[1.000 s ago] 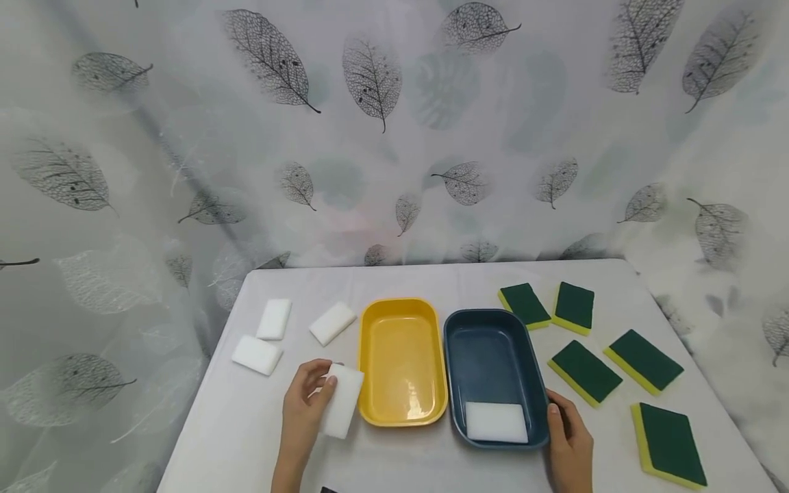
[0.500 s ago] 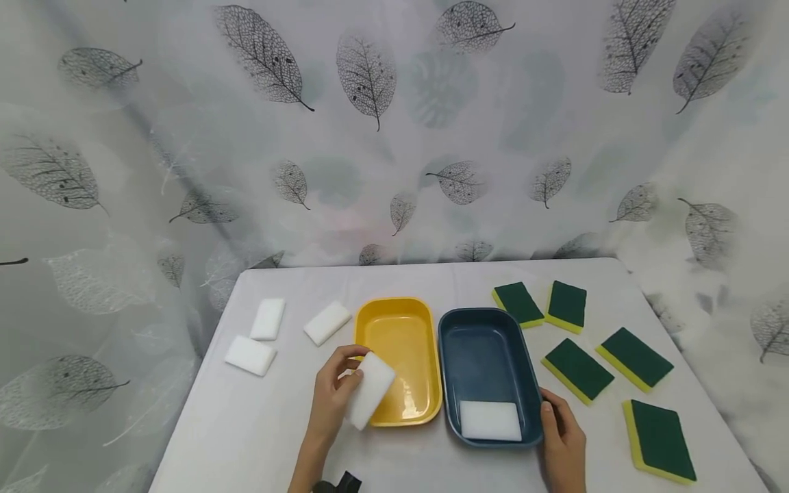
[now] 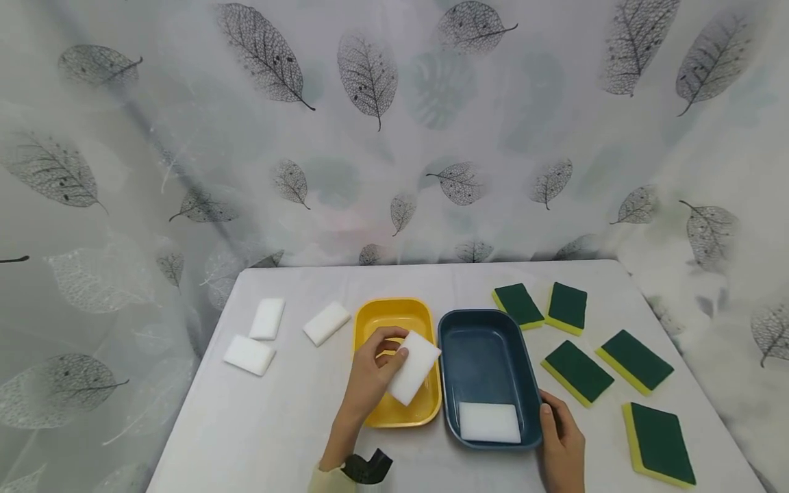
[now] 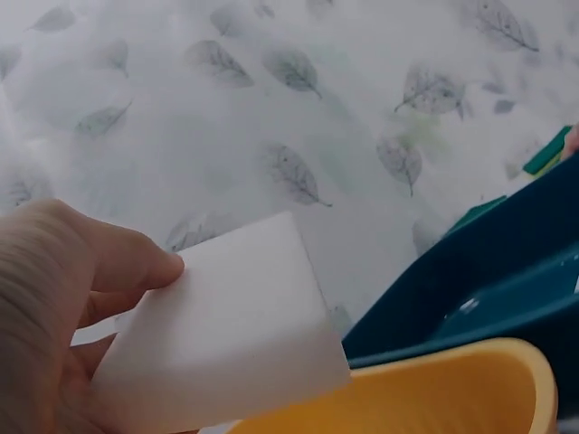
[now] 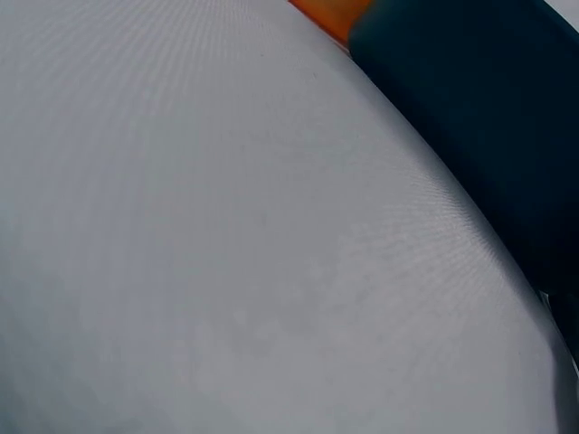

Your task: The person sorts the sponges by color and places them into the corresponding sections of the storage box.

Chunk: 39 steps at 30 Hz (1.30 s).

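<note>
Between thumb and fingers, my left hand (image 3: 370,380) pinches a white sponge (image 3: 414,368), held tilted above the yellow tray (image 3: 397,419). In the left wrist view this white sponge (image 4: 226,316) shows close up, its thumb side towards the camera. Beside the yellow tray stands a dark blue tray (image 3: 487,356), with one white sponge (image 3: 490,422) lying flat at its near end. My right hand (image 3: 562,441) holds the blue tray's right side near the front corner, thumb at the rim. The right wrist view shows the blue tray's outer wall (image 5: 479,117) but no fingers.
Several white sponges (image 3: 249,355) lie on the left of the white-covered table (image 3: 246,438). Several green-and-yellow scouring sponges (image 3: 579,370) are spread over its right side. A leaf-patterned curtain (image 3: 370,171) hangs behind the table.
My left hand has carried the white sponge rightward, from the yellow tray's left side to above that tray. My right hand stays at the blue tray's side.
</note>
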Motion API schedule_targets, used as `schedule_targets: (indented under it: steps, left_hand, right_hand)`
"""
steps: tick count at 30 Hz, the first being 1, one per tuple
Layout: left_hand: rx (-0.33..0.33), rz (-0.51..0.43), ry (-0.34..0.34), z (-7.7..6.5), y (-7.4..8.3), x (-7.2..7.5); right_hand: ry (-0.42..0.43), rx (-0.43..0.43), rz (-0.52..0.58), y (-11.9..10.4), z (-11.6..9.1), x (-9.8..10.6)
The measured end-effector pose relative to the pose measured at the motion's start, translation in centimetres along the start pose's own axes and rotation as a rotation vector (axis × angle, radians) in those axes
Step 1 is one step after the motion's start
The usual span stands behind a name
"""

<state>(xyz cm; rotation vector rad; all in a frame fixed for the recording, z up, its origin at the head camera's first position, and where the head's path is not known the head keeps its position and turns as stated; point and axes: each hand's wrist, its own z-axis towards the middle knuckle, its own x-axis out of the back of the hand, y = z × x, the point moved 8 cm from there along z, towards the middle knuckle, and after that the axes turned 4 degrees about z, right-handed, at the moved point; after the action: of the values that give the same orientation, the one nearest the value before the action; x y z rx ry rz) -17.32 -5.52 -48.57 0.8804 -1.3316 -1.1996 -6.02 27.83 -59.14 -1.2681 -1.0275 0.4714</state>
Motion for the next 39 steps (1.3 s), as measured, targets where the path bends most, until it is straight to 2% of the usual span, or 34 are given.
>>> schedule_targets:
  steps: [9, 16, 21, 25, 28, 35, 39]
  left_hand:
    - [-0.030, 0.070, -0.061, 1.8, 1.0, -3.3]
    - [-0.112, 0.208, -0.159, 2.7, 2.1, -6.9]
    - [-0.160, 0.250, -0.220, 3.0, 2.5, -9.3]
    - [-0.189, 0.282, -0.259, 3.3, 2.5, -11.1]
    - [-0.188, 0.303, -0.292, 3.4, 2.3, -12.3]
    - [-0.203, 0.416, -0.342, 3.8, 1.6, -14.2]
    - [-0.214, 0.469, -0.393, 3.9, 1.1, -15.3]
  right_hand:
    - [-0.003, 0.013, -0.022, -0.2, 0.1, 0.0]
    - [-0.010, 0.016, -0.037, -0.1, 0.4, 0.2]
    - [-0.028, 0.000, -0.035, 0.1, 0.2, 0.0]
    - [-0.023, 0.006, -0.040, 0.1, 0.2, -0.1]
    - [-0.020, 0.013, -0.049, 0.1, 0.1, 0.0]
    - [-0.037, -0.017, -0.052, 0.2, 0.2, -0.2]
    - [-0.045, -0.038, -0.061, 0.5, 0.2, -0.2]
